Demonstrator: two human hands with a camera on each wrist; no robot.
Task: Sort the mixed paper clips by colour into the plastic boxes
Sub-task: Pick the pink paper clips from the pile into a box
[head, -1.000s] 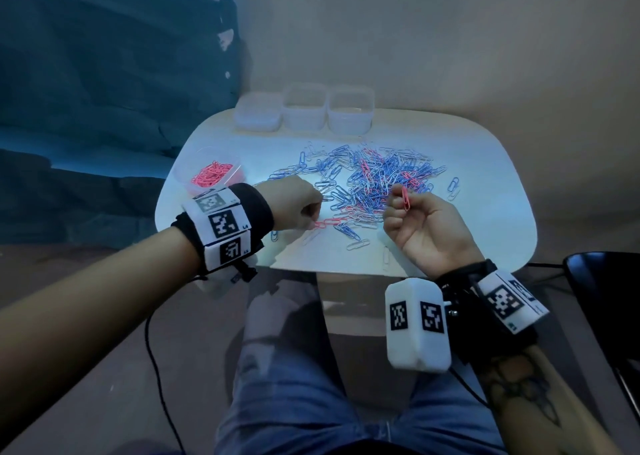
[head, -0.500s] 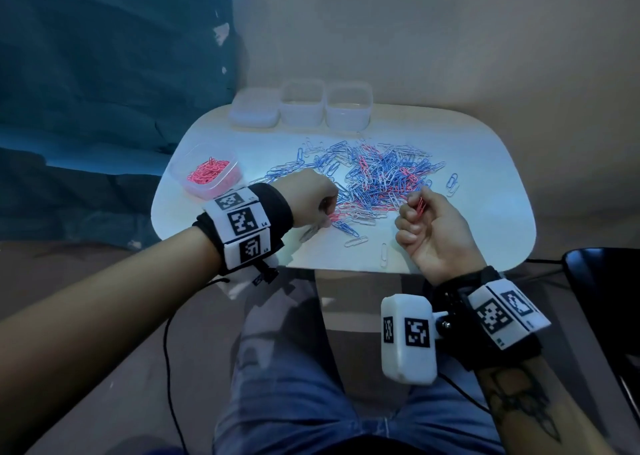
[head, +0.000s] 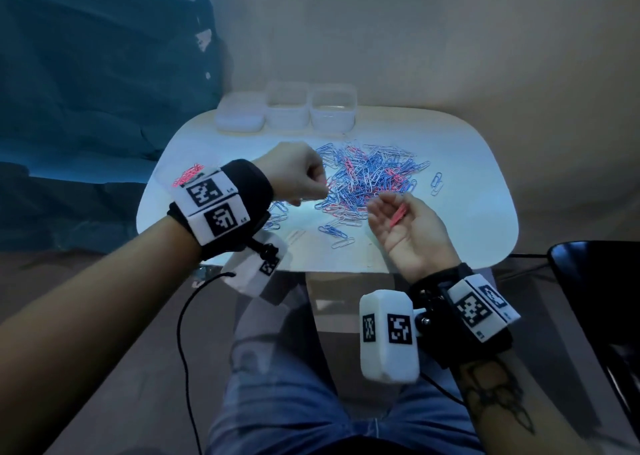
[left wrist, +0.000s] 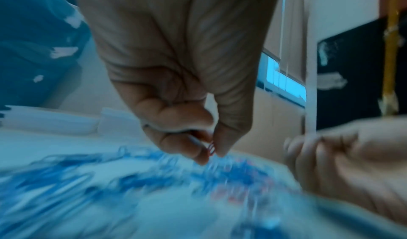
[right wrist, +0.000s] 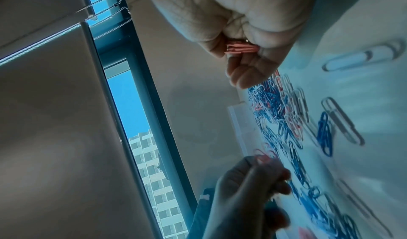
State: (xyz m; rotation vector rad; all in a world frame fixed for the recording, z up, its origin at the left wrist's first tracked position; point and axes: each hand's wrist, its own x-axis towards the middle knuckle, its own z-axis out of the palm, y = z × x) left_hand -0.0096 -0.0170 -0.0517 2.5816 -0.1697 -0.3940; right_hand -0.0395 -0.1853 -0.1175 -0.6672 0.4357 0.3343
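A mixed pile of blue, pink and pale paper clips (head: 367, 177) lies mid-table. My left hand (head: 323, 184) hovers at the pile's left edge, curled into a fist, and pinches a red clip (left wrist: 211, 149) between thumb and fingertip. My right hand (head: 391, 212) rests palm up at the pile's near right with its fingers loosely curled. It holds a small bundle of pink clips (right wrist: 241, 48) against the palm. A clear box with pink clips (head: 188, 177) stands at the table's left, partly hidden by my left wristband.
Three clear plastic boxes (head: 287, 108) stand in a row at the white table's (head: 467, 212) back edge. Loose clips (head: 437, 182) lie right of the pile and near the front edge. A black object (head: 595, 298) sits off the table's right. My knees are below.
My left hand rose from the table's front toward the pile's left side, still closed. My right hand turned palm up and loosened, showing the pink clips in it.
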